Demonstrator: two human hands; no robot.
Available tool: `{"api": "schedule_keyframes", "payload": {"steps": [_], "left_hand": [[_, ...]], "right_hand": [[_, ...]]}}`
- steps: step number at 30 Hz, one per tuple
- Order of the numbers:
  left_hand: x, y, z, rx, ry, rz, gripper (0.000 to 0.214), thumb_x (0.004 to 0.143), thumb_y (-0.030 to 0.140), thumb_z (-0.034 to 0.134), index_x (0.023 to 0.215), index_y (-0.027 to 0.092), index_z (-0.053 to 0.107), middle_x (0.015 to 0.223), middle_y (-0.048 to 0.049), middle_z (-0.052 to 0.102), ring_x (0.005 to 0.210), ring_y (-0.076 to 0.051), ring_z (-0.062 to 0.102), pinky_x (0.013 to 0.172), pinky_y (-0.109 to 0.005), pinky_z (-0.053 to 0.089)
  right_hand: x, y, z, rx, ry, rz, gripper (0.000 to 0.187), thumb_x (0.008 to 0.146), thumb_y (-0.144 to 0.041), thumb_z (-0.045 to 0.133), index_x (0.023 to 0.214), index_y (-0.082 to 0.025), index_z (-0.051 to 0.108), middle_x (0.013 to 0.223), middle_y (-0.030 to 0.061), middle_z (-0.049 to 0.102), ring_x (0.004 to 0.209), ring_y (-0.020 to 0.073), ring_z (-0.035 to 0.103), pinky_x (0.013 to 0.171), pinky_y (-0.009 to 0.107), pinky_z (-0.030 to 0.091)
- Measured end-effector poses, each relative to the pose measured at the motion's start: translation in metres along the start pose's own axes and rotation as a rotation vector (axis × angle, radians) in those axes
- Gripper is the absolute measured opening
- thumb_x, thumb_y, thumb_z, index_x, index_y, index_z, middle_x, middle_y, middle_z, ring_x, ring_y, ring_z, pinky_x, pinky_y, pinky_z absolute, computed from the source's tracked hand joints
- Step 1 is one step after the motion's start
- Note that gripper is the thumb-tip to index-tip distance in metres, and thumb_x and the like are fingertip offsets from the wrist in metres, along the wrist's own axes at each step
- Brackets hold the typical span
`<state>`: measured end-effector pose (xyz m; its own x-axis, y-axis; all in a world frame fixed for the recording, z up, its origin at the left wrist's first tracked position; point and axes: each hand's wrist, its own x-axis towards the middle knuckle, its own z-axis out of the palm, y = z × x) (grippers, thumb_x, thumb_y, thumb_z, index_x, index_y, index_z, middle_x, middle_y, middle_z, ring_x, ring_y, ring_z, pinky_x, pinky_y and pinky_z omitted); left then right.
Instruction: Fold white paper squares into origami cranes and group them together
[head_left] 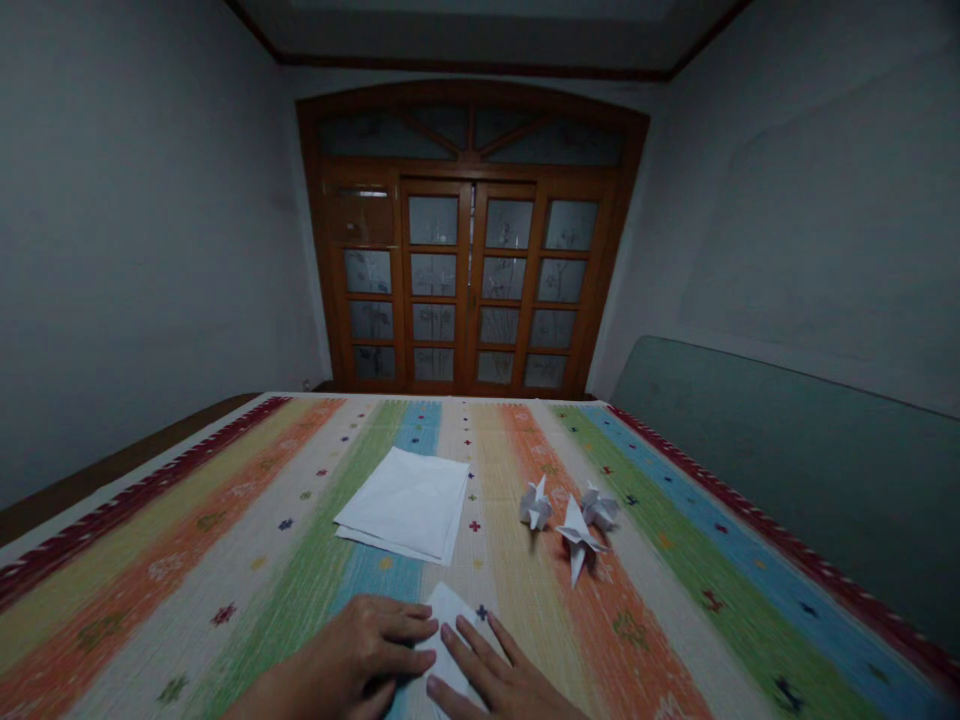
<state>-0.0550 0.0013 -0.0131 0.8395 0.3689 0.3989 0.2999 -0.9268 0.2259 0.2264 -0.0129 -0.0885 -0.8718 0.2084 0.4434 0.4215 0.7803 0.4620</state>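
- left hand (349,655) – lies flat, fingers closed up side by side, fingertips at the edge of a folded white paper sheet (450,635); the grip is apart, clamped on nothing
- right hand (502,680) – rests on the same sheet, fingers (469,645) fanned out; this grip is apart too, pressing down rather than pinching
- folded sheet – between the two hands at the near end of the cover, one corner pointing away, its lower part hidden under the right hand
- stack of white paper (401,505) – ahead of the hands, squares lying slightly askew, edges not quite aligned
- three origami figures (577,530) – right of the stack, close together, white, pointed; the nearest one lies with a long tip toward the hands
- striped woven cover (637,640) – carries everything: green, orange, blue and cream bands with small cross motifs, dark red border along both long sides
- pale green panel (787,470) – along the right side of the cover
- wood-framed glazed doors (465,280) – far wall, frosted panes
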Motion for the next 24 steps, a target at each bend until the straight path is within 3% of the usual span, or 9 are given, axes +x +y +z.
{"api": "schedule_keyframes", "payload": {"steps": [7,12,15,17,18,20,22,24], "left_hand": [[-0.004,-0.005,0.004,-0.100,0.030,-0.048,0.057,0.076,0.005,0.059,0.125,0.030,0.071,0.130,-0.0066,0.075,0.122,-0.029,0.069,0.101,-0.040,0.056],[-0.008,-0.005,0.007,-0.145,0.081,-0.099,0.054,0.082,0.004,0.061,0.127,0.032,0.070,0.127,-0.0057,0.076,0.122,-0.027,0.070,0.103,-0.038,0.055],[-0.005,-0.003,0.009,-0.139,0.067,-0.179,0.046,0.089,0.008,0.064,0.126,0.032,0.070,0.125,-0.0050,0.077,0.120,-0.025,0.071,0.104,-0.036,0.054],[-0.002,-0.001,0.010,-0.142,0.052,-0.231,0.039,0.090,0.011,0.068,0.122,0.031,0.072,0.124,-0.0053,0.077,0.118,-0.025,0.071,0.103,-0.036,0.054],[0.000,0.000,0.012,-0.147,0.047,-0.253,0.035,0.089,0.012,0.070,0.119,0.030,0.074,0.123,-0.0057,0.077,0.116,-0.025,0.071,0.102,-0.036,0.055],[0.003,0.001,0.014,-0.163,0.042,-0.290,0.028,0.088,0.016,0.074,0.113,0.029,0.076,0.120,-0.0062,0.078,0.113,-0.025,0.072,0.101,-0.036,0.055],[0.006,0.001,0.016,-0.183,0.048,-0.314,0.024,0.087,0.019,0.077,0.109,0.028,0.077,0.117,-0.0063,0.078,0.110,-0.025,0.073,0.099,-0.036,0.055],[0.007,0.001,0.017,-0.200,0.059,-0.327,0.022,0.087,0.020,0.078,0.108,0.028,0.078,0.115,-0.0057,0.078,0.107,-0.025,0.073,0.098,-0.035,0.056]], "right_hand": [[-0.007,-0.008,0.017,0.309,0.014,0.136,0.070,0.102,-0.046,0.061,0.160,-0.044,0.023,0.155,0.0081,0.053,0.134,0.0306,0.060,0.108,0.047,0.052],[-0.011,-0.012,0.030,0.606,-0.012,0.287,0.094,0.098,-0.050,0.065,0.165,-0.029,0.004,0.151,0.0113,0.057,0.136,0.0316,0.058,0.113,0.048,0.049],[-0.008,-0.007,0.021,0.709,-0.027,0.297,0.087,0.095,-0.042,0.073,0.163,-0.038,0.019,0.153,0.0088,0.055,0.136,0.0336,0.058,0.113,0.053,0.047],[-0.003,0.000,0.006,0.745,-0.077,0.302,0.067,0.096,-0.033,0.072,0.152,-0.051,0.039,0.157,0.0029,0.051,0.139,0.0348,0.055,0.115,0.058,0.042],[0.000,0.005,-0.004,0.781,-0.122,0.303,0.062,0.098,-0.029,0.070,0.150,-0.053,0.043,0.157,0.0025,0.051,0.139,0.0340,0.054,0.115,0.059,0.041],[0.007,0.014,-0.024,0.923,-0.191,0.352,0.072,0.094,-0.030,0.074,0.157,-0.038,0.039,0.156,0.0116,0.052,0.140,0.0332,0.052,0.117,0.054,0.040],[0.013,0.021,-0.038,1.026,-0.159,0.490,0.071,0.091,-0.023,0.073,0.155,-0.026,0.043,0.154,0.0168,0.051,0.142,0.0308,0.049,0.116,0.048,0.042],[0.018,0.026,-0.045,1.086,-0.119,0.607,0.060,0.089,-0.018,0.071,0.146,-0.023,0.054,0.143,0.0159,0.060,0.133,0.0285,0.056,0.113,0.046,0.045]]}}
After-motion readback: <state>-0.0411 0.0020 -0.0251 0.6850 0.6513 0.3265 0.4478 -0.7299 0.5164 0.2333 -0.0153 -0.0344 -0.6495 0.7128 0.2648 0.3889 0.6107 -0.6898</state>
